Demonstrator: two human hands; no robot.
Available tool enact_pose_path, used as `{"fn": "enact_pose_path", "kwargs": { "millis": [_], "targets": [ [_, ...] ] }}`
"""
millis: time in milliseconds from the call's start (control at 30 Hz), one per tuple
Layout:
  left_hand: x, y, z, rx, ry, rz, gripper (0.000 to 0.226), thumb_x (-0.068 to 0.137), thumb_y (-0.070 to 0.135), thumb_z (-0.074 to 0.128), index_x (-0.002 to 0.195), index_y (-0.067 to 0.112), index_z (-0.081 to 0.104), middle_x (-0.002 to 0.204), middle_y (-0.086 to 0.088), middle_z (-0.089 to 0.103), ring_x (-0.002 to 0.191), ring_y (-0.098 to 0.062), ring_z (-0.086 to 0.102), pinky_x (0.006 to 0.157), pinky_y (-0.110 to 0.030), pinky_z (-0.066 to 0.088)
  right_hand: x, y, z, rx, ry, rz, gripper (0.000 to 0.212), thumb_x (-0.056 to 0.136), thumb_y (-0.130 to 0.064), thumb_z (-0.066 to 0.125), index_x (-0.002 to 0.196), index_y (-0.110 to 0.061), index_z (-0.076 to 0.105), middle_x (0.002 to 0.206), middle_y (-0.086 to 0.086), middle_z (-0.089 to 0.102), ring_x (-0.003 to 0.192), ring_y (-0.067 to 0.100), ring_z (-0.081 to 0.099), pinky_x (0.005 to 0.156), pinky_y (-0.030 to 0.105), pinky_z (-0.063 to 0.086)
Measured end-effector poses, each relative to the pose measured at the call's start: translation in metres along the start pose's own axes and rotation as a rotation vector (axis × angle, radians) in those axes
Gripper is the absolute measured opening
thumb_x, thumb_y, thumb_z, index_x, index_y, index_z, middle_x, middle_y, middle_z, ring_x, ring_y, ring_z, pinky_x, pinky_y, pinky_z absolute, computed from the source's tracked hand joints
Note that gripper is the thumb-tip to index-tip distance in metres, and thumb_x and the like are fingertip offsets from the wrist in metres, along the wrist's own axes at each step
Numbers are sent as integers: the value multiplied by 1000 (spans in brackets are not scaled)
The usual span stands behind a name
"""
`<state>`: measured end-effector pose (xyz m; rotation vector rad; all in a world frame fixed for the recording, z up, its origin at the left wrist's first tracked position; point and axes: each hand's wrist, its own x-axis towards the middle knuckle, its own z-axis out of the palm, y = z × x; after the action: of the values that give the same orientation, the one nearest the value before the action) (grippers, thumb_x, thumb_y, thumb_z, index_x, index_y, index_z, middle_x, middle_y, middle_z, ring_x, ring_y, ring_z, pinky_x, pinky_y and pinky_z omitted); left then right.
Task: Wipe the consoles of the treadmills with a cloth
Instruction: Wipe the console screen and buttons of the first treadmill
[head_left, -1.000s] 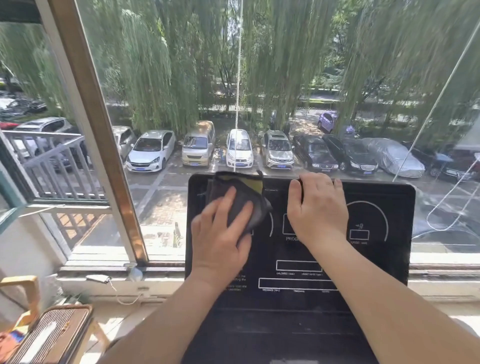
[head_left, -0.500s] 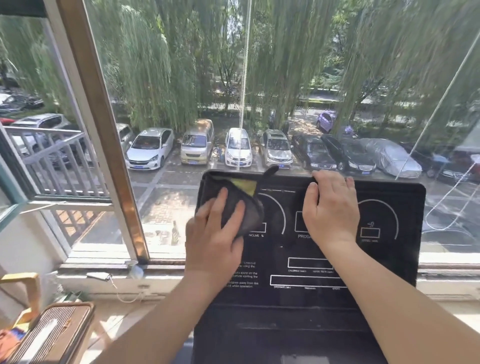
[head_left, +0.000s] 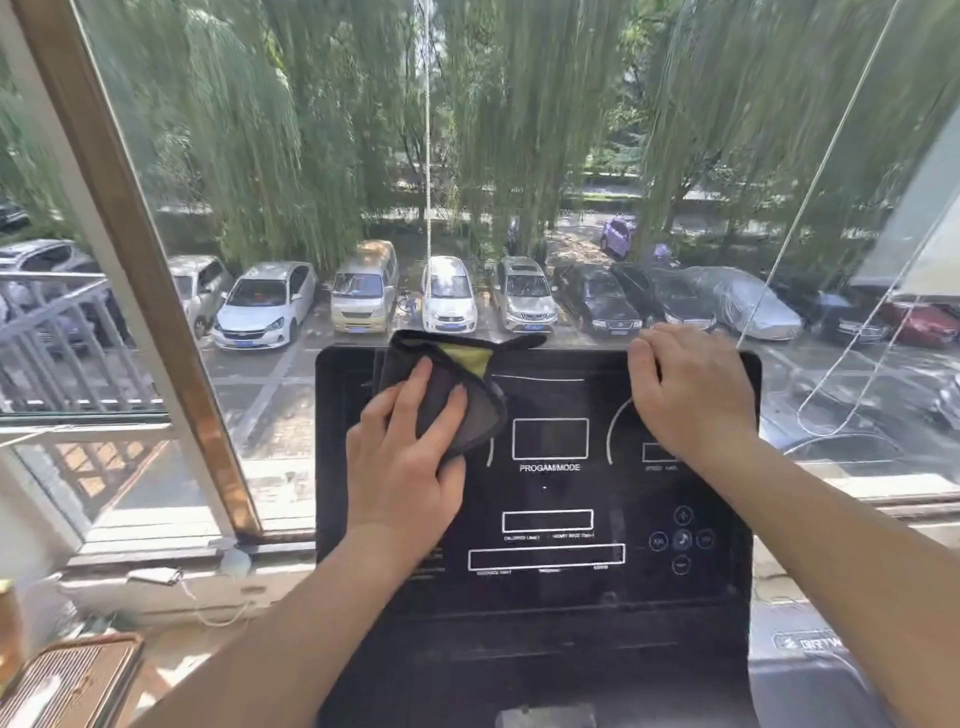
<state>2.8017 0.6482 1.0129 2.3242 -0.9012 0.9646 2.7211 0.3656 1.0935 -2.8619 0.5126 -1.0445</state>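
A black treadmill console (head_left: 545, 499) with white outlined display boxes stands in front of me against the window. My left hand (head_left: 405, 462) lies flat on a dark grey cloth (head_left: 447, 384) with a yellow inner corner, pressing it onto the console's upper left part. The cloth's top edge hangs over the console's upper rim. My right hand (head_left: 685, 389) grips the console's top edge at the upper right, fingers curled over the rim.
A large window with a brown frame post (head_left: 140, 270) is right behind the console; parked cars and willow trees lie outside. A white sill (head_left: 171, 577) runs below the glass. A wooden slatted item (head_left: 67, 680) sits at the lower left.
My right hand has slid rightward along the console's top edge, uncovering the middle display box. The cloth under my left hand stays near the upper left. My view has moved closer.
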Motion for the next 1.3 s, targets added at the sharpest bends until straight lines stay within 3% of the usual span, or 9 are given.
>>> {"fn": "enact_pose_path", "kwargs": {
  "millis": [267, 400, 500, 667, 767, 900, 1000, 1200, 1300],
  "targets": [
    [15, 32, 14, 148, -207, 501, 57, 77, 24, 58, 133, 24, 68, 154, -12, 51, 124, -34, 53, 86, -48, 53, 4, 63, -10, 319, -73, -16, 42, 101, -37, 43, 126, -26, 75, 130, -6, 73, 130, 15, 59, 124, 48, 26],
    [50, 63, 21, 144, -24, 89, 52, 80, 21, 62, 131, 19, 71, 155, -14, 50, 124, -38, 49, 89, -51, 49, 11, 82, -8, 545, -77, -24, 36, 99, -36, 50, 119, -29, 79, 122, -11, 76, 121, 12, 63, 114, 49, 40],
    [30, 111, 50, 110, 19, -8, 57, 79, 16, 69, 137, 17, 67, 159, -15, 46, 125, -38, 49, 89, -51, 50, 12, 90, -4, 595, -94, -31, 42, 95, -43, 47, 120, -31, 79, 123, -13, 75, 123, 9, 63, 114, 46, 42],
    [-7, 141, 63, 161, -327, 455, 64, 77, 23, 52, 139, 30, 61, 164, -2, 40, 134, -29, 49, 92, -45, 52, 12, 97, -5, 565, -171, -62, 53, 94, -55, 38, 128, -34, 74, 133, -13, 71, 133, 15, 57, 117, 49, 38],
    [25, 124, 45, 294, -363, 615, 61, 78, 27, 52, 139, 34, 60, 163, -1, 42, 133, -27, 49, 91, -44, 50, 13, 101, -5, 525, -203, -112, 60, 97, -56, 31, 133, -30, 71, 138, -11, 68, 136, 16, 55, 118, 50, 38],
    [48, 129, 49, 176, -93, 72, 60, 78, 20, 68, 137, 27, 66, 160, -9, 45, 128, -35, 48, 88, -49, 50, 15, 102, -6, 514, -210, -148, 63, 100, -53, 24, 133, -29, 71, 141, -11, 66, 137, 12, 54, 119, 47, 35],
    [30, 165, 75, 101, -20, -44, 61, 78, 22, 66, 140, 23, 64, 162, -10, 43, 130, -36, 48, 91, -50, 49, 14, 102, -2, 505, -199, -155, 62, 100, -53, 21, 135, -34, 69, 141, -15, 65, 138, 8, 52, 119, 42, 32],
    [9, 163, 69, 188, -439, 615, 66, 79, 30, 56, 145, 33, 54, 167, 1, 35, 141, -26, 44, 96, -41, 50, 13, 101, 1, 500, -180, -149, 60, 102, -50, 20, 137, -35, 67, 144, -16, 63, 139, 2, 46, 118, 30, 19],
    [44, 142, 55, 290, -362, 638, 62, 84, 23, 48, 145, 30, 55, 167, -5, 35, 144, -28, 43, 97, -43, 49, 14, 104, 0, 532, -248, -142, 61, 103, -52, 18, 142, -37, 62, 151, -19, 55, 146, -2, 37, 127, 32, 3]
  ]
}}
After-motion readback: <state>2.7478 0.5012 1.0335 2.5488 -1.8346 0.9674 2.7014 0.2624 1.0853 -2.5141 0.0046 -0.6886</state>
